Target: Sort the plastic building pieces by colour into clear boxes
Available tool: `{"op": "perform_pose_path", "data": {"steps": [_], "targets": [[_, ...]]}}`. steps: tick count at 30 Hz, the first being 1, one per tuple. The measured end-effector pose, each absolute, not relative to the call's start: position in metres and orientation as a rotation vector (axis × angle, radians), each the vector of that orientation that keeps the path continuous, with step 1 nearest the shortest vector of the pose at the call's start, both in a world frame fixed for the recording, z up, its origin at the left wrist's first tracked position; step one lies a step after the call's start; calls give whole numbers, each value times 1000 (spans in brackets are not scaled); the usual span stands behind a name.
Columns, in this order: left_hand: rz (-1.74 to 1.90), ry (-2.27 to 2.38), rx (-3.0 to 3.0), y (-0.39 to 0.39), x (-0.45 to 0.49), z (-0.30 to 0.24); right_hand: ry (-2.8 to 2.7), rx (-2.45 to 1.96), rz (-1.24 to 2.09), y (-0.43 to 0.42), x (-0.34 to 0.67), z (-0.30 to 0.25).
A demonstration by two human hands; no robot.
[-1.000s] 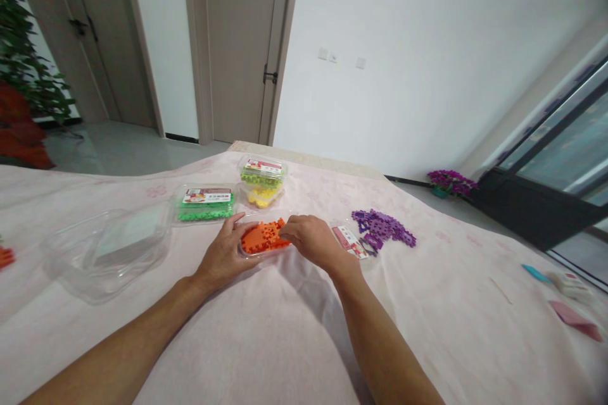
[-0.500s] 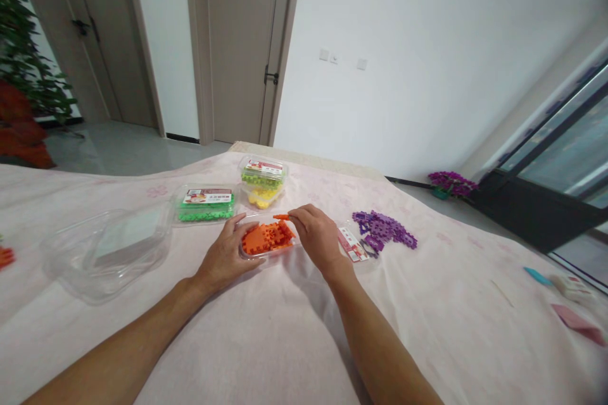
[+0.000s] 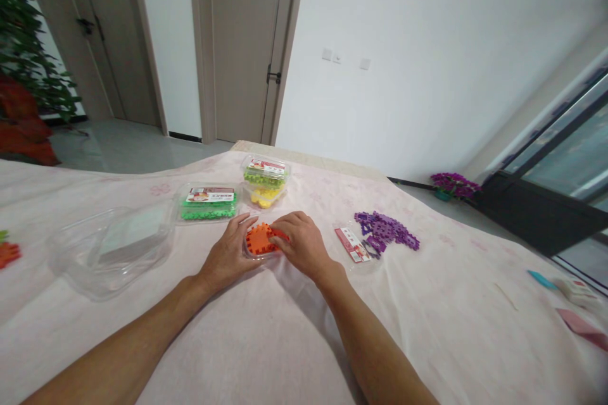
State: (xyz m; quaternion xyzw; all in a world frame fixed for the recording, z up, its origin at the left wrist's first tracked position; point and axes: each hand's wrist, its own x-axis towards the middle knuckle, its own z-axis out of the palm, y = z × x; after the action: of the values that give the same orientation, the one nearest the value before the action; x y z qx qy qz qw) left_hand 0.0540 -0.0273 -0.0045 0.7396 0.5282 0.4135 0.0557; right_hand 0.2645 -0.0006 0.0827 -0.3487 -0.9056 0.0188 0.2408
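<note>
1. Orange pieces (image 3: 258, 239) are sitting in the clear tub (image 3: 260, 257), between both hands, on the cloth (image 3: 285, 342).
2. Left hand (image 3: 228, 253) is half-curling around the tub's left side, holding it.
3. Right hand (image 3: 301, 242) is bending its fingers over the tub's right side, touching the pieces; can't tell if it's gripping one.
4. Labelled lid (image 3: 352, 245) and purple pieces (image 3: 387, 230) are lying to the right.
5. Green box (image 3: 209, 204) is standing beyond the left hand.
</note>
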Motion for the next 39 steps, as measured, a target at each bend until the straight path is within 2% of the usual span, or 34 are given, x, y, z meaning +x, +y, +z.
{"op": "perform_pose_path", "data": {"steps": [5, 12, 18, 20, 27, 35, 39], "targets": [[1287, 1564, 2261, -29, 55, -4, -2518, -1037, 39, -5, 252, 79], [1278, 1554, 2211, -33, 56, 2, -2374, -1046, 202, -2, 248, 74], [1277, 1520, 2217, -32, 54, -1, -1945, -1048, 800, 9, 260, 85], [1262, 1532, 2215, -32, 54, -1, -1871, -1028, 902, 14, 274, 93], [1204, 1550, 2235, -33, 54, 0, -2081, -1016, 935, 20, 307, 105], [1249, 1501, 2203, -32, 53, -3, -2318, -1095, 654, 1, 279, 102], [1255, 1518, 2185, -33, 53, -1, -2323, -1077, 623, -3, 269, 96]]}}
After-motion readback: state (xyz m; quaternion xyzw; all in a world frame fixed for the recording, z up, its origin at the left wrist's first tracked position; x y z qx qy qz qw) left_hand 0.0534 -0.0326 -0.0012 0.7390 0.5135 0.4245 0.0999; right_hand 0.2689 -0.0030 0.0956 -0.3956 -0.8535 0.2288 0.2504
